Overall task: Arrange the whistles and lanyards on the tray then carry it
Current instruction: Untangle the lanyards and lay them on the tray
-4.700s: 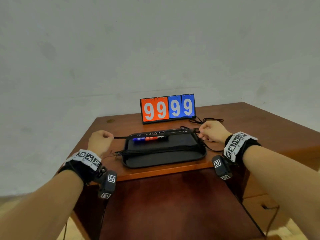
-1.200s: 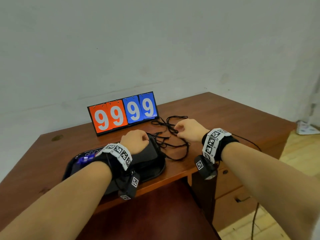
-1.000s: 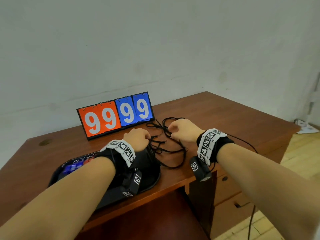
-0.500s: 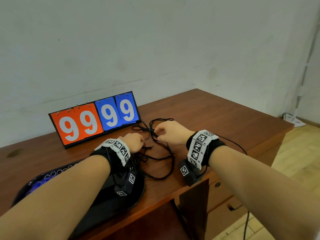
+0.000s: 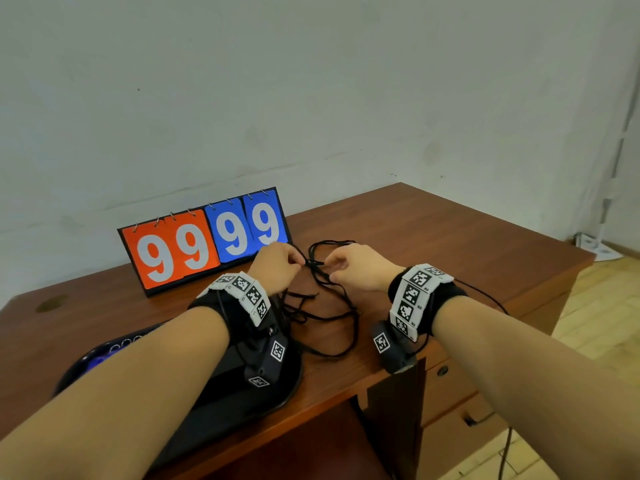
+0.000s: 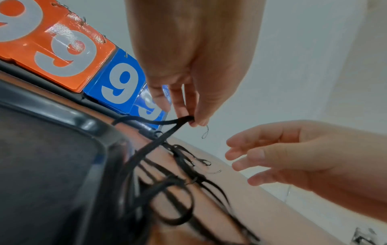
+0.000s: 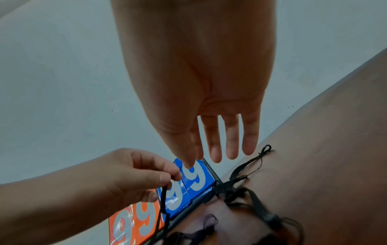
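A tangle of black lanyards (image 5: 323,308) lies on the wooden desk, just right of the black tray (image 5: 242,396). My left hand (image 5: 298,264) pinches one lanyard strand (image 6: 161,140) between thumb and fingertips and holds it a little above the desk. My right hand (image 5: 331,269) hovers close beside it with relaxed fingers (image 7: 215,149) and holds nothing. My left forearm hides most of the tray. A bit of a blue whistle (image 5: 98,360) shows at the tray's far left end.
A flip scoreboard (image 5: 204,239) reading 99 99 stands behind the hands near the wall. The desk's front edge (image 5: 346,396) runs just below my wrists, with drawers (image 5: 450,393) under its right part. A thin black cable (image 5: 485,296) trails from my right wrist.
Both hands left the tray and moved right to the tangled lanyards. In the last half second the left hand moved up toward the scoreboard, pinching a strand, and the right hand's fingers loosened.
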The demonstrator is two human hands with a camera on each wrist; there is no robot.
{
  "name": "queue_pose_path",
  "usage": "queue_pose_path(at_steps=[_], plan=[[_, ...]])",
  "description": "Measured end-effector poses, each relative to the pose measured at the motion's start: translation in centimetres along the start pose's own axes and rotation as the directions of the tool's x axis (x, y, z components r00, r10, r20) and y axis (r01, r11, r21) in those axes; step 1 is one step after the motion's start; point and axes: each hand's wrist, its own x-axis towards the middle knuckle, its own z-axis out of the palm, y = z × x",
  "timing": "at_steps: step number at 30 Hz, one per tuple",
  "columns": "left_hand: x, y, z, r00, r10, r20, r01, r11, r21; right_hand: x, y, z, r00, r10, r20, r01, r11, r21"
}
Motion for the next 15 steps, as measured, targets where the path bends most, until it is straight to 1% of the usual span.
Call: queue_pose_path(at_steps=[2, 6, 8, 11, 13, 15], plan=[[-0.5, 0.9, -1.0, 0.997, 0.030, -0.067, -0.036, 0.994, -0.103, 0.0, -0.6, -0.2, 0.999, -0.001, -0.045, 0.002, 0.999, 0.036], [-1.6, 2.4, -2.7, 0.987, 0.065, -0.148, -0.094, 0.975, -0.203, -0.3, -1.8, -0.4, 0.991, -0.003, -0.137, 0.021, 0.991, 0.130], [-2.2, 3.1, -3.5, 0.982, 0.073, -0.174, -0.117, 0.958, -0.261, -0.5, -2.5, -0.4, 0.989, -0.006, -0.146, 0.032, 0.983, 0.179], [-3.0, 4.1, -4.7, 0.985, 0.041, -0.169, -0.106, 0.910, -0.401, -0.9, -4.0, -0.4, 0.991, -0.012, -0.136, 0.048, 0.963, 0.264], [-3.6, 4.8, -5.5, 0.985, 0.013, -0.170, -0.093, 0.876, -0.473, -1.3, -5.2, -0.6, 0.991, -0.047, -0.122, 0.087, 0.932, 0.351], [-4.2, 5.6, -6.2, 0.984, 0.003, -0.180, -0.095, 0.858, -0.505, -1.8, -6.3, -0.9, 0.989, -0.088, -0.115, 0.131, 0.883, 0.451]])
